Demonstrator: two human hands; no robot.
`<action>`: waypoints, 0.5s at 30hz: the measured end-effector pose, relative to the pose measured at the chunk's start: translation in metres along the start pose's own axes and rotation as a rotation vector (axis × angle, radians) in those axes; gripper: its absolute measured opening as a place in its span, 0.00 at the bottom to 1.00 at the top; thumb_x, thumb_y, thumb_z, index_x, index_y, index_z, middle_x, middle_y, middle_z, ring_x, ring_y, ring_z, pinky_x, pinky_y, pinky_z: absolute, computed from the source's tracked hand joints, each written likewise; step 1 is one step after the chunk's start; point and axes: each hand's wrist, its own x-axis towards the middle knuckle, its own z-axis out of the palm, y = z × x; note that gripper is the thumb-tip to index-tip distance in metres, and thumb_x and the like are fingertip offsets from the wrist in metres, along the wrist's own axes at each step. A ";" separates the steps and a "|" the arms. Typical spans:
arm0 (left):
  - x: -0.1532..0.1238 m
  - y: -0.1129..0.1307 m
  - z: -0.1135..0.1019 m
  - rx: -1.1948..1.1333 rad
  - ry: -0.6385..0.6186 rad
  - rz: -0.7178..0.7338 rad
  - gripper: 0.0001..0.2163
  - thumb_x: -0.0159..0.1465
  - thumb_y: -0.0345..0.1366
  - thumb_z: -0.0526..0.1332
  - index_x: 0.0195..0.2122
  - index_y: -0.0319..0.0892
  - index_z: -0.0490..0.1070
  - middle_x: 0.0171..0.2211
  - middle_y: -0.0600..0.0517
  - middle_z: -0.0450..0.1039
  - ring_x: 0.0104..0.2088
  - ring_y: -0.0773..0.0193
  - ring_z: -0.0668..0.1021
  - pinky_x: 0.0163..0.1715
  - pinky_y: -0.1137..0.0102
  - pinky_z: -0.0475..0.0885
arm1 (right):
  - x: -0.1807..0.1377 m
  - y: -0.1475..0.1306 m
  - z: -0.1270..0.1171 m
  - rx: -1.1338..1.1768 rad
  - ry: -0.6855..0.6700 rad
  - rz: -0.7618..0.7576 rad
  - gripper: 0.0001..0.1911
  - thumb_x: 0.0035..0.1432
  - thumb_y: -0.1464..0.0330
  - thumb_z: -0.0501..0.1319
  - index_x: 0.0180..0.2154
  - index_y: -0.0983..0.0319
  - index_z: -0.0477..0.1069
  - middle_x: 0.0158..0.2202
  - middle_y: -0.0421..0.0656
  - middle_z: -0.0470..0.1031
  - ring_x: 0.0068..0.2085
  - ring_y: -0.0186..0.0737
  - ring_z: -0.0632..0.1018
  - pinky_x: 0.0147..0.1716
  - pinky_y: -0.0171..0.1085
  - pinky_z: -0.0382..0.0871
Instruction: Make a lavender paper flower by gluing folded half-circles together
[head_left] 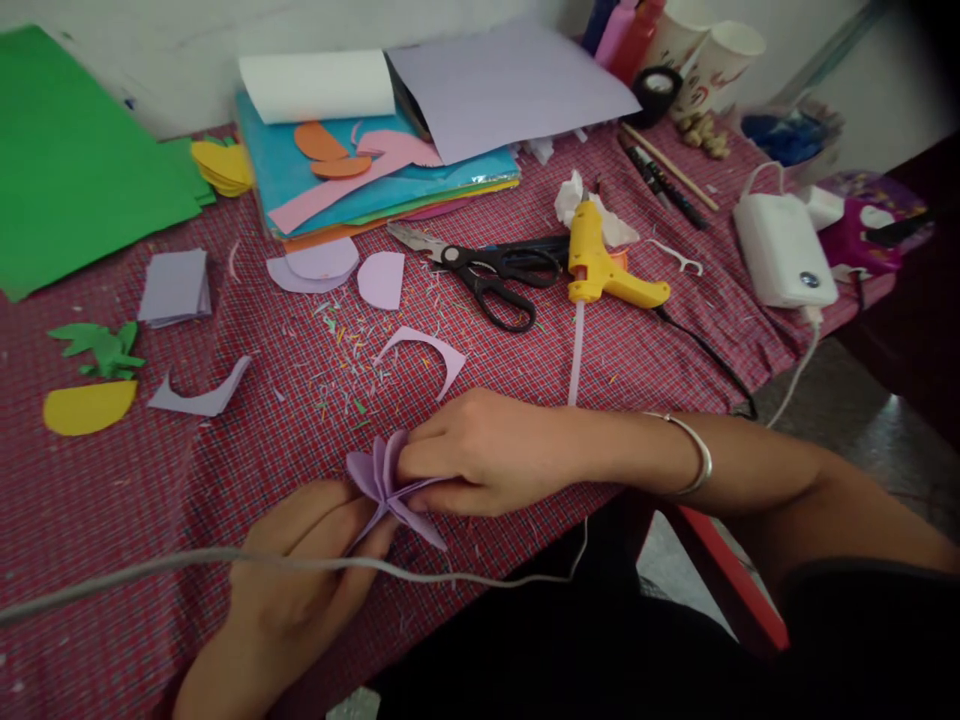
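A folded lilac paper flower (pixel 390 485) with several petal layers lies near the front edge of the red checked tablecloth (pixel 247 430). My right hand (pixel 487 455), a silver bangle on its wrist, has its fingers closed and pinches the petals from the right. My left hand (pixel 300 565) comes from below and grips the flower's lower tip with thumb and fingers. A thin grey cord (pixel 225 560) runs across my left hand.
A yellow glue gun (pixel 600 265) and black scissors (pixel 495 275) lie mid-table. Lilac paper cut-outs (pixel 352 270), a coloured paper stack (pixel 375 170), green sheets (pixel 67 160), a white power adapter (pixel 784 250), paper cups (pixel 712 55) and paint bottles (pixel 626 30) fill the back.
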 end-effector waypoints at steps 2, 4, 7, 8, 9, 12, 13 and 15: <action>0.002 0.002 -0.001 -0.002 -0.020 0.074 0.08 0.67 0.30 0.58 0.32 0.43 0.73 0.26 0.54 0.76 0.29 0.67 0.78 0.31 0.73 0.75 | 0.000 -0.001 0.000 0.004 -0.008 -0.001 0.09 0.69 0.68 0.53 0.36 0.64 0.68 0.35 0.43 0.75 0.34 0.34 0.72 0.34 0.35 0.62; 0.003 0.002 -0.002 0.013 -0.042 0.094 0.09 0.67 0.29 0.56 0.32 0.44 0.74 0.27 0.54 0.75 0.29 0.67 0.78 0.31 0.72 0.75 | 0.000 0.000 0.001 0.016 -0.012 0.013 0.10 0.69 0.67 0.53 0.37 0.65 0.69 0.35 0.43 0.75 0.34 0.34 0.72 0.35 0.34 0.63; 0.006 -0.002 -0.004 0.055 -0.040 0.121 0.10 0.68 0.30 0.55 0.30 0.44 0.72 0.25 0.55 0.73 0.26 0.67 0.76 0.28 0.72 0.73 | 0.001 0.003 0.002 0.051 -0.026 0.029 0.10 0.69 0.67 0.54 0.38 0.66 0.70 0.35 0.44 0.76 0.35 0.35 0.73 0.36 0.34 0.65; 0.006 -0.004 -0.005 0.078 -0.040 0.141 0.11 0.68 0.30 0.55 0.29 0.44 0.71 0.24 0.55 0.72 0.25 0.67 0.75 0.27 0.71 0.72 | 0.001 0.005 0.003 0.070 -0.024 0.031 0.10 0.69 0.68 0.54 0.38 0.66 0.70 0.35 0.44 0.76 0.34 0.35 0.73 0.37 0.35 0.65; 0.007 -0.007 -0.005 0.112 -0.046 0.163 0.11 0.68 0.30 0.55 0.28 0.44 0.70 0.23 0.55 0.71 0.24 0.66 0.74 0.26 0.70 0.71 | 0.001 0.007 0.003 0.092 -0.018 0.036 0.10 0.68 0.68 0.54 0.38 0.66 0.71 0.35 0.44 0.76 0.34 0.35 0.73 0.37 0.35 0.65; 0.006 -0.016 -0.007 0.209 -0.043 0.240 0.10 0.68 0.29 0.55 0.29 0.44 0.68 0.21 0.55 0.69 0.22 0.65 0.72 0.25 0.68 0.69 | 0.002 0.011 0.005 0.174 0.018 0.071 0.09 0.67 0.70 0.54 0.40 0.66 0.72 0.34 0.43 0.76 0.34 0.34 0.74 0.38 0.34 0.66; 0.005 -0.018 -0.006 0.225 -0.042 0.260 0.09 0.68 0.29 0.54 0.30 0.44 0.68 0.21 0.55 0.70 0.22 0.65 0.72 0.25 0.68 0.69 | 0.002 0.011 0.005 0.199 0.031 0.084 0.09 0.66 0.70 0.55 0.41 0.66 0.72 0.34 0.43 0.76 0.35 0.34 0.74 0.38 0.33 0.66; 0.002 -0.019 -0.004 0.218 -0.037 0.270 0.08 0.67 0.27 0.54 0.34 0.43 0.69 0.23 0.54 0.72 0.24 0.64 0.74 0.27 0.68 0.70 | 0.003 0.012 0.006 0.230 0.058 0.091 0.09 0.65 0.72 0.55 0.41 0.67 0.73 0.35 0.44 0.76 0.35 0.33 0.74 0.38 0.32 0.67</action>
